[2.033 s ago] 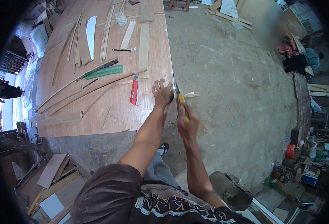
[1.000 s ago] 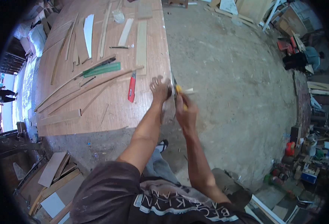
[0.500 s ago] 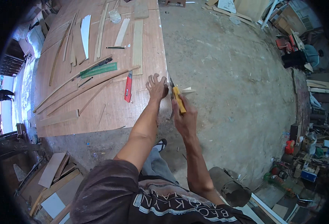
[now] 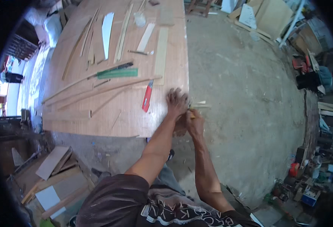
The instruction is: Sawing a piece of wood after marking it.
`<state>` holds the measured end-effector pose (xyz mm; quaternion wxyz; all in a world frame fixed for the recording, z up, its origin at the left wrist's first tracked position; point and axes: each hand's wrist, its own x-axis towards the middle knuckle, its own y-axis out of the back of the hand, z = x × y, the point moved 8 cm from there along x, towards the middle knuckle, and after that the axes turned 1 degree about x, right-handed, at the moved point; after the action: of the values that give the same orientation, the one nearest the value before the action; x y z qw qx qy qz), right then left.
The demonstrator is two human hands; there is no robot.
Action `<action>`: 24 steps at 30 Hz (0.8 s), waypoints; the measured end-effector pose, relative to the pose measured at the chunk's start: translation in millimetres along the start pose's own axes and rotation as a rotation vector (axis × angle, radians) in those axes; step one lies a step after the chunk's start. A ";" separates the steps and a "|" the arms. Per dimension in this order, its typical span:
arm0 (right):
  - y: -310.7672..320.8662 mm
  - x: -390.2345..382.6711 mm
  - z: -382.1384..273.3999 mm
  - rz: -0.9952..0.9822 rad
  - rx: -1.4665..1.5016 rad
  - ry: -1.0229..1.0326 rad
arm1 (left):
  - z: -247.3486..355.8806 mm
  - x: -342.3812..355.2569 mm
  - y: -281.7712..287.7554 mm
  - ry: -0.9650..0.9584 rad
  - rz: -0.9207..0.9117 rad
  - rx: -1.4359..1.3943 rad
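Observation:
At the table's right edge, my left hand [image 4: 177, 103] bears down on thin wood strips [image 4: 202, 105], its fingers bent and slightly apart. The strips' ends jut out past the edge. Close beside it, my right hand [image 4: 195, 123] is closed around the yellow handle of a hand saw [image 4: 192, 115]. The saw's blade is mostly hidden now between the hands and the table edge. A red utility knife [image 4: 147, 98] lies on the table, left of my left hand.
The wooden tabletop [image 4: 132, 121] carries long wood strips [image 4: 109, 89], a green flat piece [image 4: 117, 73], a white piece [image 4: 107, 36] and a clear cup [image 4: 139, 19]. Boards [image 4: 53, 162] are stacked at the lower left. Tools and clutter [image 4: 310, 193] line the right side.
The view has shifted, so the table sits further right in it. My right hand has drawn in close to my left hand, and the saw's handle and blade show less.

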<state>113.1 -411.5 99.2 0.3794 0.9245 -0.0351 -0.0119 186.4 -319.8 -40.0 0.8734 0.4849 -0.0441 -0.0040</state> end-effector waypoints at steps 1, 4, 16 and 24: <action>6.1 -26.4 27.3 0.043 0.100 -0.209 | 14.3 -34.0 -7.6 -0.022 -0.027 0.180; 58.2 -64.5 82.2 0.200 0.147 -0.336 | 50.9 -29.4 -6.4 -0.053 -0.218 0.059; 88.9 -62.9 -9.7 0.244 0.346 -0.154 | 23.2 -23.1 6.4 -0.075 -0.160 0.017; 90.6 -73.1 -23.4 0.238 0.311 -0.150 | 29.1 -21.8 4.7 -0.075 -0.170 0.029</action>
<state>36.3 -454.0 179.2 0.2272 0.9578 -0.1735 -0.0300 162.1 -340.8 -22.3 0.8605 0.4991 -0.0357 -0.0955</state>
